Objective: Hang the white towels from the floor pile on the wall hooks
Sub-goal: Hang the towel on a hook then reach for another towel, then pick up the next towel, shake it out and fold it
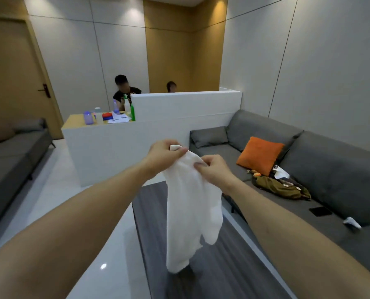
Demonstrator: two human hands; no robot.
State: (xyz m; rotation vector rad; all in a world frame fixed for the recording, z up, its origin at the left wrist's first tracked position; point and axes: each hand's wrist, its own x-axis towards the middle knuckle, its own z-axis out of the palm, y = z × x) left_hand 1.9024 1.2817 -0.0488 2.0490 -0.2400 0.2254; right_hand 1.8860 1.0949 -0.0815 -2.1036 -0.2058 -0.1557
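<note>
The white towel hangs above the dark coffee table, left of the grey sofa. Left hand and right hand each pinch its top edge.

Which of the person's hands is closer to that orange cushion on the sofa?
The right hand. It grips the white towel just left of the orange cushion in this view; the left hand holds the towel's top corner farther left, on the right hand's far side.
</note>
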